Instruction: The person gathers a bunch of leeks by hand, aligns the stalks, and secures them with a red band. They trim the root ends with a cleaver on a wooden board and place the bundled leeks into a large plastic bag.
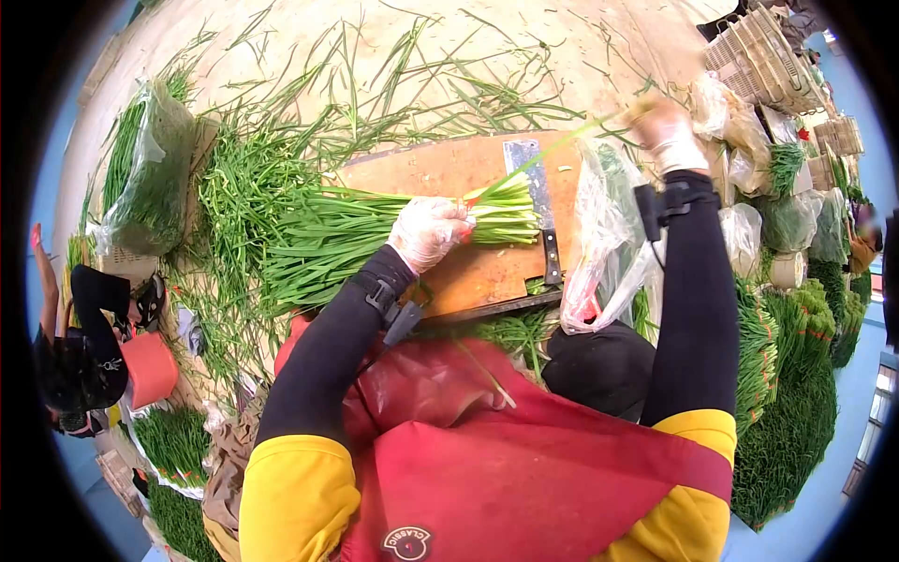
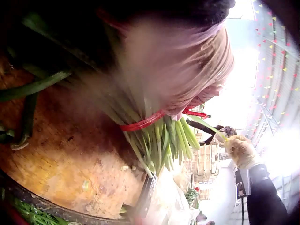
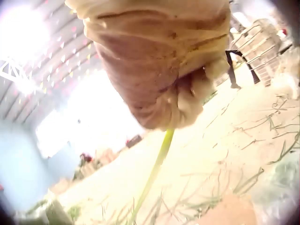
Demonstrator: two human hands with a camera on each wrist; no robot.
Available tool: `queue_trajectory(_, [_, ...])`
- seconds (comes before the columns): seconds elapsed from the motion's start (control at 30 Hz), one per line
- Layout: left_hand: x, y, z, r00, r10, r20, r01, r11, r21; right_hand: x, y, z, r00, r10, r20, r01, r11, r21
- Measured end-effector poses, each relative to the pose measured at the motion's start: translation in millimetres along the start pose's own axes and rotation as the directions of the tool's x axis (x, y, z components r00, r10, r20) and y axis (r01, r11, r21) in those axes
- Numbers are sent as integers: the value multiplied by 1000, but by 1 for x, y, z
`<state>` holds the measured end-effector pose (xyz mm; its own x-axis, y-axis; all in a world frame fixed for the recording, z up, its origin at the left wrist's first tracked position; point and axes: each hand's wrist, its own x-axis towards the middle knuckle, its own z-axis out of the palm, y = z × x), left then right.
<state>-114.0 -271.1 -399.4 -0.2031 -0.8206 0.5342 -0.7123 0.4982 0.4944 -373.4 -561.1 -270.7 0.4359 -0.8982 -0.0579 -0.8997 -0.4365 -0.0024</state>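
Observation:
My gloved left hand (image 1: 431, 232) grips a bunch of garlic chives (image 1: 328, 234) over a round wooden board (image 1: 468, 281). A red tie (image 2: 143, 123) circles the bunch near its pale cut ends, which point right. Up and to the right, my gloved right hand (image 1: 663, 131) has its fingers curled round one long green stalk (image 3: 159, 157). In the head view that stalk slants from near the red tie up to the right hand. Beside the cut ends lies a cleaver (image 1: 529, 169) on the board, its black handle toward me.
A clear plastic bag (image 1: 609, 253) lies right of the board. Loose chives (image 1: 248, 187) are heaped at left, with stray stalks over the floor beyond. A bagged bundle (image 1: 154, 178) stands far left. Crates (image 1: 763, 61) and stacked tied bunches (image 1: 787, 403) are at right. Another person sits far left.

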Motion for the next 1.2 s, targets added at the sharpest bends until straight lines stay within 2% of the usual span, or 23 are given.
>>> queue_trajectory(0.03, [-1,0,-2,1000,2,2,-2,998,58,11,21,-8,990,55,-128,-59,998,-29])
queue_trajectory(0.1, [-2,-1,2,998,-24,63,19,997,80,15,46,-8,935,61,-349,-46,998,51])
queue_trajectory(0.17, [3,1,5,999,51,-20,-49,997,67,-12,26,12,874,32,-484,57,984,168])
queue_trajectory(0.2, [7,5,5,999,-18,30,16,996,88,-22,-1,25,864,-16,-503,142,967,213])
queue_trajectory(0.23, [6,6,7,999,-19,39,15,994,105,-31,-31,42,861,-101,-499,258,931,257])
queue_trajectory(0.27, [7,11,4,997,-36,61,30,994,107,-44,-66,56,865,-223,-451,379,877,295])
queue_trajectory(0.3, [8,14,4,998,-21,56,15,995,101,-51,-100,75,874,-363,-323,465,817,340])
queue_trajectory(0.33, [9,15,4,999,-22,47,16,994,110,-45,-136,105,874,-472,-114,469,760,450])
queue_trajectory(0.37, [11,15,5,999,-7,53,1,995,98,-76,-152,77,802,-594,56,551,773,314])
queue_trajectory(0.4, [7,11,6,997,-30,77,23,996,92,-80,-169,99,777,-612,148,560,779,283])
queue_trajectory(0.43, [8,12,5,994,-52,99,43,995,87,-95,-175,85,818,-540,198,477,829,291])
queue_trajectory(0.6, [14,17,4,997,-22,70,23,1000,-13,-99,-183,94,840,-513,175,470,850,237])
queue_trajectory(0.7, [10,15,4,999,-21,28,22,999,-32,-99,-183,97,857,-478,195,416,863,287])
queue_trajectory(0.77, [-5,-3,10,952,-298,74,305,948,-94,-104,-180,100,859,-485,165,432,859,275])
queue_trajectory(0.8, [-13,-16,17,952,-299,69,304,948,-94,-106,-180,102,861,-491,135,445,855,267])
queue_trajectory(0.83, [-19,-28,25,879,-476,36,454,809,-373,-110,-182,103,842,-529,106,501,840,208])
queue_trajectory(0.87, [-22,-37,29,772,-633,61,525,580,-623,-119,-185,100,877,-469,102,431,863,263])
queue_trajectory(0.93, [-17,-49,29,766,-640,65,552,603,-576,-136,-192,95,846,-522,108,488,840,239])
queue_trajectory(1.0, [-11,-63,31,691,-698,190,687,552,-472,-147,-202,104,903,-426,61,387,866,315])
queue_trajectory(1.07, [1,-57,28,708,-681,187,677,580,-452,-155,-210,107,928,-360,92,306,881,361])
queue_trajectory(1.13, [16,-36,20,745,-651,147,665,741,-93,-162,-216,120,953,-296,62,243,870,429])
queue_trajectory(1.17, [22,-30,17,661,-719,214,739,674,-15,-162,-220,135,963,-254,85,192,875,445])
queue_trajectory(1.2, [21,-34,18,665,-716,214,735,678,-15,-162,-224,146,965,-251,81,190,875,444])
